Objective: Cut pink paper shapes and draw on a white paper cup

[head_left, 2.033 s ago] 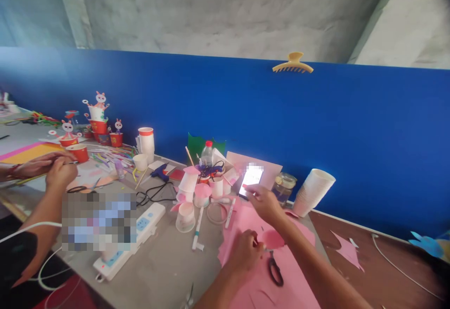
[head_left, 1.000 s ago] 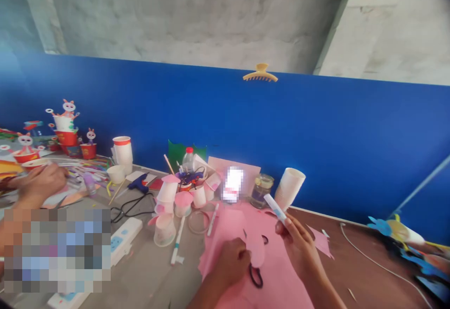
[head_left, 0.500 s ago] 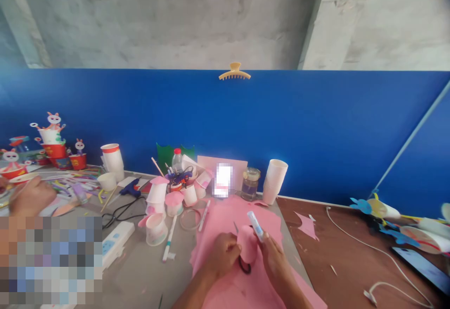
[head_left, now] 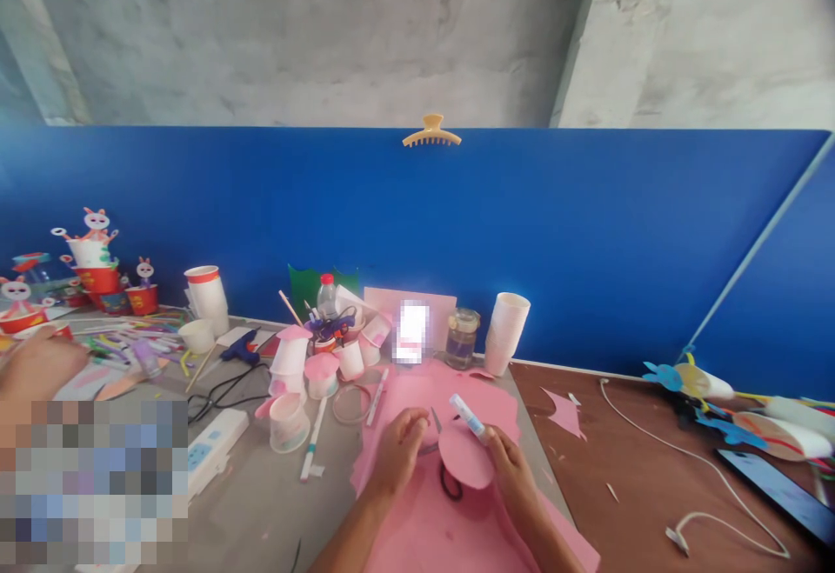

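Observation:
My right hand (head_left: 512,467) grips a white and blue glue stick (head_left: 468,416), tilted up to the left. A pink paper circle (head_left: 468,456) sits right beside its fingers; whether they also pinch its edge I cannot tell. My left hand (head_left: 399,453) is closed, thumb and fingers together, left of the circle; anything inside is too small to make out. Dark-handled scissors (head_left: 450,483) lie on the pink paper sheets (head_left: 437,529), partly covered by the circle, with a blade tip showing between my hands.
Pink-decorated paper cups (head_left: 289,421), a marker (head_left: 314,438) and a tape roll (head_left: 352,403) stand to the left. Behind are a lit phone (head_left: 411,329), a glass jar (head_left: 463,338) and stacked white cups (head_left: 507,334). Another person's hand (head_left: 45,364) is at far left, near a power strip (head_left: 217,447).
My left hand has moved slightly left, away from the pink circle, which now shows its full face. The glue stick in my right hand has tipped further left.

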Tool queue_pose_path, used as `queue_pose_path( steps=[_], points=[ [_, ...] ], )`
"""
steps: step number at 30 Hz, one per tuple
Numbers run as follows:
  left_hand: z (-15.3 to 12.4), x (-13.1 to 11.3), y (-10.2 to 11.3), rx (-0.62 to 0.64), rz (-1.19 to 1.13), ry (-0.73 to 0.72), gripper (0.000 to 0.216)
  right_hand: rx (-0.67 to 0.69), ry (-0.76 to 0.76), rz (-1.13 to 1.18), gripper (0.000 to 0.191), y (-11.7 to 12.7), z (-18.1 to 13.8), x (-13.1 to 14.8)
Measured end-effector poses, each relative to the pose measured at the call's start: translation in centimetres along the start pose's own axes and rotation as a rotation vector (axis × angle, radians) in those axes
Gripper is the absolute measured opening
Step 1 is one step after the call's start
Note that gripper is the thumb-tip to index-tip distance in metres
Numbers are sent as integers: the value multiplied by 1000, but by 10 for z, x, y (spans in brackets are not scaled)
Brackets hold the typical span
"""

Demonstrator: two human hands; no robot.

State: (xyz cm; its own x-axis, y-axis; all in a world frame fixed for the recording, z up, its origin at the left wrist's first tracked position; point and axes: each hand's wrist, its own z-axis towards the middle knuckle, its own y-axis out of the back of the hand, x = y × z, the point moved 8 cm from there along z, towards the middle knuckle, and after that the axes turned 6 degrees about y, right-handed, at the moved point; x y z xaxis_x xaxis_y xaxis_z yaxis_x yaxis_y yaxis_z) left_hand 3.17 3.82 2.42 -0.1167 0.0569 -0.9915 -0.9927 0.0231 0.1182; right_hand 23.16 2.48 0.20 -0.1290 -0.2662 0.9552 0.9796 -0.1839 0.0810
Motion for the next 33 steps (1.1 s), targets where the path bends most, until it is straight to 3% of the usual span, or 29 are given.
queue_pose_path(
  steps=[9,15,21,27,33],
  points=[
    [5,9,11,-107,-29,-50,34,-22,284,-113,40,-11,-2,16],
    [-6,-8,-5,87,69,-144,41,139,222,-220,32,-21,-8,21],
    [-11,0,-22,232,84,2,24,40,26,235,38,-17,-9,18],
    [-22,-3,-38,342,160,-52,21,148,-23,359,35,-38,-17,24],
    [-25,-5,-38,273,175,-90,22,86,-31,369,35,-35,-15,17]
  ],
)
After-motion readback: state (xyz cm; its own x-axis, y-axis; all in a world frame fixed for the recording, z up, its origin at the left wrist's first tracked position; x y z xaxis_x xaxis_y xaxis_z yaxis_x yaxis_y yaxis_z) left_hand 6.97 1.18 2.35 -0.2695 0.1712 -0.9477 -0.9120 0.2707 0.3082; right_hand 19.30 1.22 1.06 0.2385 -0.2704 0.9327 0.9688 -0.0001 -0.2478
